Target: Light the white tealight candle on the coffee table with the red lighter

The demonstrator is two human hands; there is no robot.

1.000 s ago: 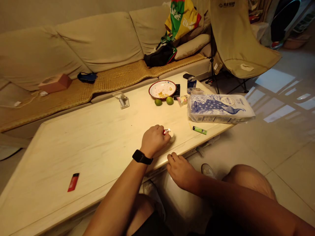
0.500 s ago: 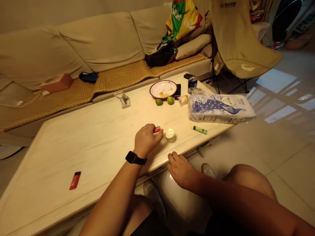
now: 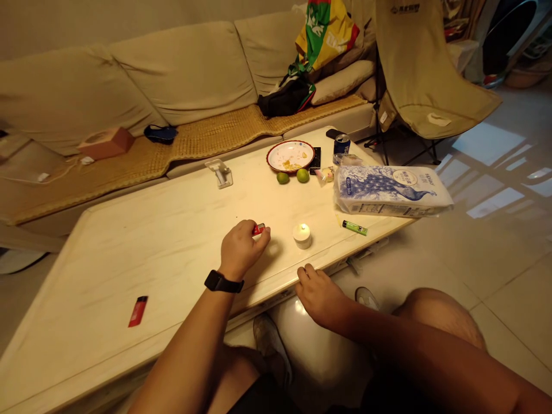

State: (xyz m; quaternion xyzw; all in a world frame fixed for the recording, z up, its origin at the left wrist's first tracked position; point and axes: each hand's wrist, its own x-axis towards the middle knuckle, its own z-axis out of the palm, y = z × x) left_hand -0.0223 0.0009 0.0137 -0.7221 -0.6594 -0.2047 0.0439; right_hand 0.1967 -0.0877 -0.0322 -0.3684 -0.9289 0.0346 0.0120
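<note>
My left hand point(image 3: 240, 249), with a black watch on its wrist, is shut on a small red lighter point(image 3: 259, 229), whose lower part is hidden in my fingers. A short white candle point(image 3: 302, 236) stands lit on the pale wooden table point(image 3: 172, 253), a little to the right of that hand and apart from it. My right hand point(image 3: 318, 296) rests at the table's front edge, holding nothing. A second red lighter point(image 3: 138, 311) lies on the table at the left, and a green lighter point(image 3: 355, 227) lies near the right edge.
At the far end of the table are a plate with food scraps point(image 3: 290, 156), two green limes point(image 3: 283, 177), a drink can point(image 3: 341, 144) and a wrapped tissue pack point(image 3: 391, 191). A beige sofa point(image 3: 181, 75) runs behind the table, and a folding chair point(image 3: 426, 69) stands at the right.
My left hand has moved left, away from the candle, with the red lighter still in it. The candle's flame and body now show fully. My right hand has hardly moved.
</note>
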